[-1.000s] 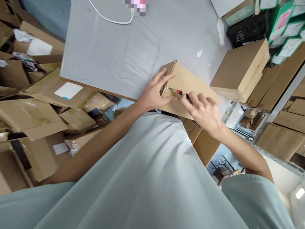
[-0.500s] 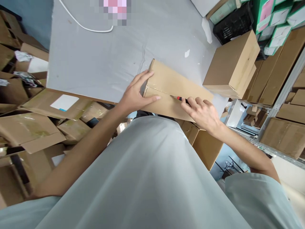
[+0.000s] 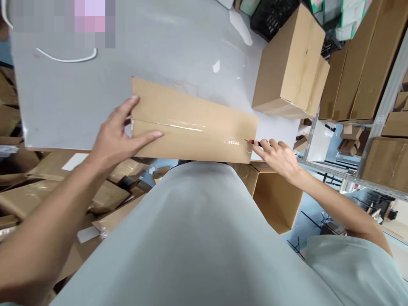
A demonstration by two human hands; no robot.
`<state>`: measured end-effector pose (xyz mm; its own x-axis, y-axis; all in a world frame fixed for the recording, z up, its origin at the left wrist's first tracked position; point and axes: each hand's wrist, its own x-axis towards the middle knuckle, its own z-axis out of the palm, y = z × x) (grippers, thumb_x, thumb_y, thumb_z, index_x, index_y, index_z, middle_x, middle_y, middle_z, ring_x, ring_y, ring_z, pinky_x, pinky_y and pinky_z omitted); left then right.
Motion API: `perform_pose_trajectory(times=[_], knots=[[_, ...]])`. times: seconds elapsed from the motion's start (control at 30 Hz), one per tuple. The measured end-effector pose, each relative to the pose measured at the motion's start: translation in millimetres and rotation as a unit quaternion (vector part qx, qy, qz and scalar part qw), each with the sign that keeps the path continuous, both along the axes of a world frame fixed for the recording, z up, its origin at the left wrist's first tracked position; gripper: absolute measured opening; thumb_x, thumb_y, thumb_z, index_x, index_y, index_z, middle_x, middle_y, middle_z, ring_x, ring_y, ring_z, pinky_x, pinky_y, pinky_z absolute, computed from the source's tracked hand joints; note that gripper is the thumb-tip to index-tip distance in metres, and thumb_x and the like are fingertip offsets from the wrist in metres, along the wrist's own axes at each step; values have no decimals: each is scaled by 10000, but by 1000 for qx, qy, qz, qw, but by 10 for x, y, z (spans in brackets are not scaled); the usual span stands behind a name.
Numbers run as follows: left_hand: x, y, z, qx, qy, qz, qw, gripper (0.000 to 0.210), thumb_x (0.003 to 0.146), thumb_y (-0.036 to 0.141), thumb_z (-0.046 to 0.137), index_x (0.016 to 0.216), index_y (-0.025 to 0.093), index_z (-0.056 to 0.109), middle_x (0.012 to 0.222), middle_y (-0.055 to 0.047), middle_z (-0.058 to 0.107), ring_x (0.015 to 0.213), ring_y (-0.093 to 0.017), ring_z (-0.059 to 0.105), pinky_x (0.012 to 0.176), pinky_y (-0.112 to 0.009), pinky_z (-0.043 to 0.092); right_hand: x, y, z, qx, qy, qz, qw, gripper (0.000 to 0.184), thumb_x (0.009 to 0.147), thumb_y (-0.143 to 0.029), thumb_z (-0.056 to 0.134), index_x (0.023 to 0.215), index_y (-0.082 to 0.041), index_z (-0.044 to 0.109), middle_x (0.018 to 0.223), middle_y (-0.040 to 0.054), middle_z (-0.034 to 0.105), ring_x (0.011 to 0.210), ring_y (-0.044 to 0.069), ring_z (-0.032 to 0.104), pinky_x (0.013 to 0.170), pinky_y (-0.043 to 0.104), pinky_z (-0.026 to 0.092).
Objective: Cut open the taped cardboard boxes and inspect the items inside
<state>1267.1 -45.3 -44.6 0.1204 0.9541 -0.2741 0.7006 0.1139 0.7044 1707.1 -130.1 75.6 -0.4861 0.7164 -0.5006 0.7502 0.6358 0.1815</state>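
A long cardboard box (image 3: 191,112) lies at the table's near edge, with a shiny taped seam running along its top. My left hand (image 3: 117,131) rests on the box's left end, thumb on top and fingers spread around the far corner. In my right hand (image 3: 279,157) is a small red and black utility knife (image 3: 254,143), gripped in curled fingers. Its thin tip touches the seam near the box's right end. Part of the handle is hidden under the fingers.
The grey table (image 3: 178,42) carries a white cable (image 3: 70,59) and a taller cardboard box (image 3: 287,72) at right. A black crate (image 3: 270,19) stands behind it. An open carton (image 3: 277,199) is below the right edge; piled cartons (image 3: 47,195) lie at left, shelving at right.
My right hand has drawn the knife along the seam from near the middle to the right end. The left hand still holds the left end. The view has shifted.
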Motion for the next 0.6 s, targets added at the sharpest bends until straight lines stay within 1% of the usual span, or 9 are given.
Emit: perform_pose_trajectory(times=[0.13,0.2,0.27,0.33,0.37,0.4,0.5,0.53,0.6], knots=[[-1,8,46,5,89,-4,996,1438,642,1135,595,1763,245,448,1792,-126,508,1558,-407,591,1332,-637,454,483,-235,-90,4,20,-38,999,558,1055,73,388,1432,-240,654,1090,72,795,867,213,652,652,373,341],[-2,19,75,7,130,-15,991,1388,706,1113,529,1767,223,435,1783,-141,516,1573,-408,573,1325,-625,462,764,-351,-232,-4,30,-92,995,538,1054,53,397,1429,-230,658,1112,95,804,898,227,676,670,371,350],[-20,37,107,5,169,-21,985,1381,737,1114,449,1764,191,431,1767,-165,530,1574,-418,565,1321,-626,462,1055,-461,-505,-22,54,-194,979,443,1071,-30,453,1401,-227,672,1131,114,812,896,241,694,675,361,355],[-65,62,145,-1,200,-24,980,1340,768,1114,381,1769,224,410,1762,-133,541,1557,-408,577,1334,-631,444,1268,-551,-921,-40,118,-348,929,316,1081,-210,579,1380,-241,677,1128,106,820,852,244,700,676,339,363],[-100,76,171,-3,212,-26,977,1282,802,1100,357,1775,267,391,1768,-95,537,1559,-397,574,1347,-635,429,1310,-580,-1169,-46,169,-436,883,323,1051,-312,664,1366,-242,677,1094,90,822,837,244,700,691,328,378],[-142,90,201,-2,224,-28,974,1210,842,1079,337,1778,314,372,1775,-53,528,1571,-389,559,1361,-643,411,1295,-593,-1429,-47,228,-530,815,359,991,-388,746,1309,-233,688,1011,71,814,820,245,692,707,323,395],[-292,131,317,0,256,-40,966,1029,931,1013,334,1772,420,344,1785,31,494,1630,-396,485,1378,-693,377,900,-543,-2133,-82,431,-719,539,422,845,-570,857,980,-225,654,773,27,720,814,240,660,741,327,457],[-342,144,357,0,265,-38,963,1015,935,1011,334,1763,424,360,1778,31,494,1631,-412,480,1370,-717,381,682,-504,-2303,-105,475,-729,482,459,848,-644,827,914,-246,607,738,18,691,808,236,658,741,331,482],[-426,166,422,7,273,-31,962,1034,921,1029,329,1731,393,422,1751,6,511,1614,-434,488,1360,-732,387,212,-417,-2516,-147,540,-716,417,517,871,-747,749,868,-273,541,738,13,670,809,223,671,750,333,528]])
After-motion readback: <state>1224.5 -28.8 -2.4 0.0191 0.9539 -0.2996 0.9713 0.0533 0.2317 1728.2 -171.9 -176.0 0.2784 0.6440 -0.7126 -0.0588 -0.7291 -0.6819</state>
